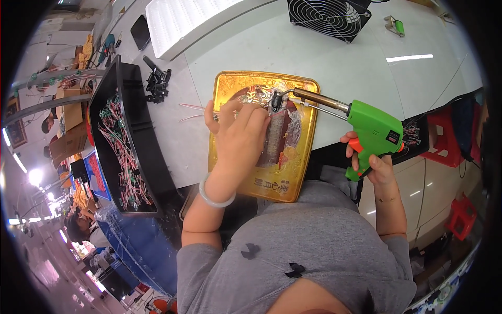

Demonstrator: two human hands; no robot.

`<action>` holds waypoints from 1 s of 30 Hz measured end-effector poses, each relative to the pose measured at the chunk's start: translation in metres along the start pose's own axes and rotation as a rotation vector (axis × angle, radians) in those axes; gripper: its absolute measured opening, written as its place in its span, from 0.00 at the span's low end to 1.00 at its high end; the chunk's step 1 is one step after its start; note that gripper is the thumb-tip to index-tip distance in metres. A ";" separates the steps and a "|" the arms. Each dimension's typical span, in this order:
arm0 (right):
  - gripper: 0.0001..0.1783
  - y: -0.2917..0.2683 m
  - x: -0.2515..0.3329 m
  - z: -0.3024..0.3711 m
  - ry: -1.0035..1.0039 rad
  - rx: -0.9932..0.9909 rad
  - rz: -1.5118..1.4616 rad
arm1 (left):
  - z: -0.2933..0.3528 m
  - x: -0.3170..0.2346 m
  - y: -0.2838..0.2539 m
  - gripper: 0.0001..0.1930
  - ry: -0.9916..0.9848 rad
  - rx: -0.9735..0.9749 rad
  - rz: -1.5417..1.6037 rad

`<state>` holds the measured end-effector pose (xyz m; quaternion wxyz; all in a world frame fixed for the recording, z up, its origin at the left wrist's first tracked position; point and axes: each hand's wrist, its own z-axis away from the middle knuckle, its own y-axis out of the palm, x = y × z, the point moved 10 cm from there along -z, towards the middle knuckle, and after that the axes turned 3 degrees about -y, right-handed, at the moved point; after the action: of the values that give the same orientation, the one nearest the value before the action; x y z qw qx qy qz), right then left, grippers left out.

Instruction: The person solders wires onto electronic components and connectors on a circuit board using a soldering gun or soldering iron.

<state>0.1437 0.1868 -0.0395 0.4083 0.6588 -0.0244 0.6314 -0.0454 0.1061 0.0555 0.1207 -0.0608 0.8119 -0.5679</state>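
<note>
My right hand (374, 162) is wrapped round the handle of a green soldering gun (374, 123), a finger at its orange trigger. The gun's long metal barrel points left, and its tip meets a small black part (276, 100) on a golden metal lid (306, 172). Beside that part, the fingers of my left hand (238, 133) are pinched together on thin red and white wires (191, 112), whose loose ends stick out to the left. My fingers hide where the wires end. A printed picture and scuffed, whitish residue cover the lid's middle.
Left of the lid stands a black bin (149, 157) with many wired green boards. Small black parts (157, 81) lie behind it, near a white tray (180, 26). A black fan (329, 18) and a green-handled item (396, 26) sit at the back. A dark tray (418, 133) with wires is at right.
</note>
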 end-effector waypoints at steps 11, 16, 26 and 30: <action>0.33 0.000 0.002 -0.005 -0.065 -0.040 0.066 | 0.004 0.010 0.007 0.06 -0.116 -0.047 0.015; 0.28 -0.001 -0.002 -0.008 -0.046 -0.035 0.079 | 0.004 0.012 0.008 0.07 -0.105 -0.080 0.048; 0.26 -0.002 -0.002 -0.009 -0.035 -0.076 0.092 | 0.006 0.014 0.011 0.07 -0.118 -0.061 0.079; 0.24 -0.005 -0.006 -0.008 -0.019 -0.051 0.043 | 0.006 0.014 0.014 0.07 -0.097 -0.067 0.093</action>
<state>0.1390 0.1919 -0.0481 0.4110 0.6535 -0.0583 0.6330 -0.0564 0.1018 0.0389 0.1839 -0.0545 0.8256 -0.5307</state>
